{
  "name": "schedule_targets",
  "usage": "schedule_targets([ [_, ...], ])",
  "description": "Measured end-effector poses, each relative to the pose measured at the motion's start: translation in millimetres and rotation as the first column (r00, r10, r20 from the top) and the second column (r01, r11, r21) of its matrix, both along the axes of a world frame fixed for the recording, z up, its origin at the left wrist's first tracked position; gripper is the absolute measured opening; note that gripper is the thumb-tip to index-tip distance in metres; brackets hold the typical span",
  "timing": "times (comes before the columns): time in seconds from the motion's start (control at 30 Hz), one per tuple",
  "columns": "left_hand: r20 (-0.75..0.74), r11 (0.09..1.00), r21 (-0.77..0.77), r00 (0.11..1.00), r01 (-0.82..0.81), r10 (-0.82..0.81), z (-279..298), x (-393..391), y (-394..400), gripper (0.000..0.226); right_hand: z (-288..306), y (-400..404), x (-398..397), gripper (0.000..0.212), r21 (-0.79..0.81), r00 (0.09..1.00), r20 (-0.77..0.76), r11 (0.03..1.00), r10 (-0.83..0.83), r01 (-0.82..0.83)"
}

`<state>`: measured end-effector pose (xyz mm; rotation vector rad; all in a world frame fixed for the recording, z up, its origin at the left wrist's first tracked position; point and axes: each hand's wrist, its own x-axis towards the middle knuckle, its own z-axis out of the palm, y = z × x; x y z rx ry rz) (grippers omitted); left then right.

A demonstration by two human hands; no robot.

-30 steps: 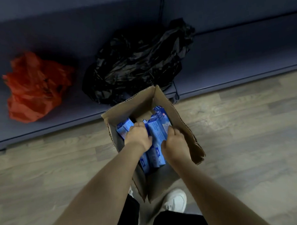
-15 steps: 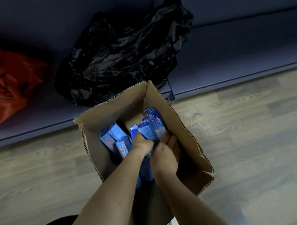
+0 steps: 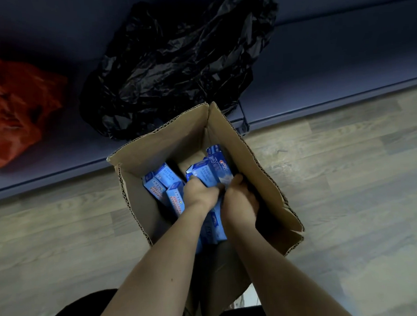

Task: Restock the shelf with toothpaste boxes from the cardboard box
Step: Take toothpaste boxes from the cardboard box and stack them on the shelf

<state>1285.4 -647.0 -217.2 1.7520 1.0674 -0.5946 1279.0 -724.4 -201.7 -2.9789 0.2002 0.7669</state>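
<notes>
Both hands (image 3: 199, 194) still grip toothpaste boxes (image 3: 213, 172) inside cardboard box (image 3: 258, 165).

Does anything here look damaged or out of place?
Yes. The cardboard box has a torn, ragged rim at its near right corner. A crumpled black bag and a red bag sit on the low shelf meant for toothpaste.

The toothpaste boxes (image 3: 204, 174) lie in the cardboard box (image 3: 255, 170) on the floor (image 3: 347, 175); at 12 o'clock a bag (image 3: 174, 63) lies on the shelf (image 3: 330, 69).
</notes>
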Motion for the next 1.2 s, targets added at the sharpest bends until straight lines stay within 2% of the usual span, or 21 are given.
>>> schedule_targets([
  [0.07,0.017,1.0,0.014,1.0,0.004,-0.005,10.8,0.6,2.8,0.04,1.8,-4.6,0.7,0.032,0.099,0.999,-0.019,0.995,0.035,-0.033],
  [0.17,0.037,1.0,0.018,0.999,0.012,-0.013,27.9,-3.0,9.1,0.049,23.7,-6.5,-4.2,0.036,0.223,1.0,-0.026,0.975,-0.017,0.022],
  [0.33,0.074,0.995,0.081,0.995,0.059,-0.065,77.6,-11.4,20.6,0.043,78.2,-4.0,-10.5,0.039,0.373,0.986,-0.115,0.916,-0.117,0.152],
  [0.43,0.094,0.996,0.062,0.993,0.065,-0.071,124.4,-13.2,24.8,0.036,117.1,-5.6,-13.1,0.031,0.415,0.979,-0.145,0.89,-0.141,0.189],
  [0.6,0.117,0.984,0.153,0.987,0.095,-0.113,212.3,-13.9,22.7,0.036,194.1,-10.0,-10.5,0.035,0.475,0.957,-0.191,0.832,-0.22,0.286],
  [0.83,0.191,0.99,0.136,0.98,0.028,-0.054,324.9,-18.1,26.5,0.035,308.9,-9.9,-13.7,0.035,0.642,0.918,-0.28,0.656,-0.282,0.398],
  [1.03,0.271,0.994,0.113,0.962,0.007,-0.037,418.6,-22.4,43.0,0.032,408.8,-12.2,-5.5,0.031,0.745,0.897,-0.388,0.5,-0.213,0.441],
  [1.2,0.269,0.981,0.139,0.949,0.133,-0.166,499.6,-24.8,49.4,0.027,484.0,-21.6,1.2,0.046,0.78,0.916,-0.388,0.493,-0.103,0.386],
])
